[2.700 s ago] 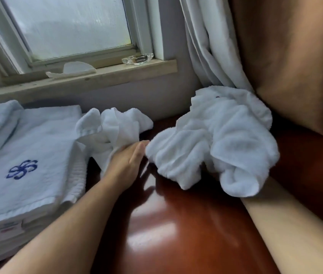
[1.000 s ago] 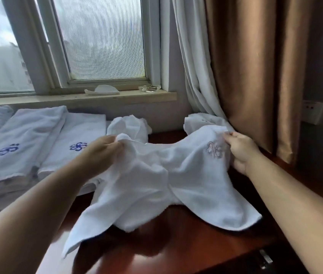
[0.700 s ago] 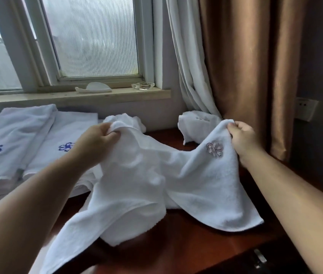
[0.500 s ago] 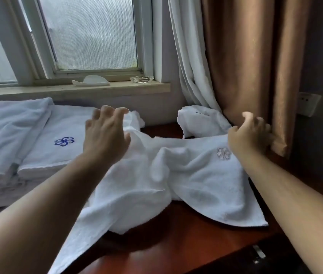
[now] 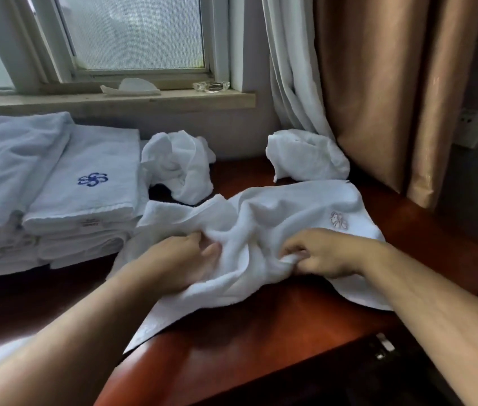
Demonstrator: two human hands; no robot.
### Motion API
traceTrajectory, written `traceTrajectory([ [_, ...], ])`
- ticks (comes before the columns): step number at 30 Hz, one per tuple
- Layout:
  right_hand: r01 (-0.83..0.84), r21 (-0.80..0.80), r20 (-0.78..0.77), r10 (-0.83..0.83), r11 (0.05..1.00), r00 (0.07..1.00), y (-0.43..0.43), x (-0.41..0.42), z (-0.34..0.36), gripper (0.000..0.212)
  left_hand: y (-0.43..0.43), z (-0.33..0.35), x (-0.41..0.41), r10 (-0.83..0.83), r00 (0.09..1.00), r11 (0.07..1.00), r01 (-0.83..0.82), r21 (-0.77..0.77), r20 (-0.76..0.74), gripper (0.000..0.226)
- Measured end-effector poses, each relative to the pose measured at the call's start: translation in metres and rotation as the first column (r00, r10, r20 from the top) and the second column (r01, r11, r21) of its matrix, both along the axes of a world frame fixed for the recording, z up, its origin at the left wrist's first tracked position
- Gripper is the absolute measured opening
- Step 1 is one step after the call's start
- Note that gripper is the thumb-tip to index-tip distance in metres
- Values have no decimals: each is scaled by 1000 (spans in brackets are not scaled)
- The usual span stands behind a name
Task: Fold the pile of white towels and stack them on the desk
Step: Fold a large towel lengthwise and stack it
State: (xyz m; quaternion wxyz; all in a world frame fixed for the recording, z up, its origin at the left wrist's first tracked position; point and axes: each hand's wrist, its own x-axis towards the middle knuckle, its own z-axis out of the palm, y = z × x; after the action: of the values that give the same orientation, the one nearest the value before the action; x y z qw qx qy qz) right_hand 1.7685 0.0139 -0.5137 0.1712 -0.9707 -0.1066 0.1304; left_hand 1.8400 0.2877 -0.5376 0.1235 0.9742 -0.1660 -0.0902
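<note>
A white towel with a pale embroidered emblem lies rumpled and partly spread on the reddish-brown desk. My left hand grips a bunched fold near its middle. My right hand pinches another fold just to the right. Two crumpled white towels wait behind: one at centre, one by the curtain. Two stacks of folded towels with blue emblems stand on the left, the nearer stack beside the spread towel, the other stack at the frame's edge.
A windowsill runs along the back with a glass dish and a white object on it. White and tan curtains hang at the right. The desk's front edge is near me, with a dark drawer front below.
I pulled one towel from the pile, held it up by its top edge, then let it drop on the desk. Both hands have come down toward me and now gather folds at its middle.
</note>
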Motion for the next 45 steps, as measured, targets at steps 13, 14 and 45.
traceTrajectory([
  [13, 237, 60, 225, -244, 970, 943, 24, 29, 4, 35, -18, -26, 13, -49, 985, 998, 54, -27, 167, 80],
  [14, 217, 47, 226, -222, 975, 949, 38, 35, -2, 34, -18, -29, 6, -16, 974, 1000, 22, -22, 228, 75],
  [45, 77, 167, 337, -131, 983, 932, 135, 38, -42, 63, 89, 10, -43, 139, 941, 330, -338, -881, -308, 22],
])
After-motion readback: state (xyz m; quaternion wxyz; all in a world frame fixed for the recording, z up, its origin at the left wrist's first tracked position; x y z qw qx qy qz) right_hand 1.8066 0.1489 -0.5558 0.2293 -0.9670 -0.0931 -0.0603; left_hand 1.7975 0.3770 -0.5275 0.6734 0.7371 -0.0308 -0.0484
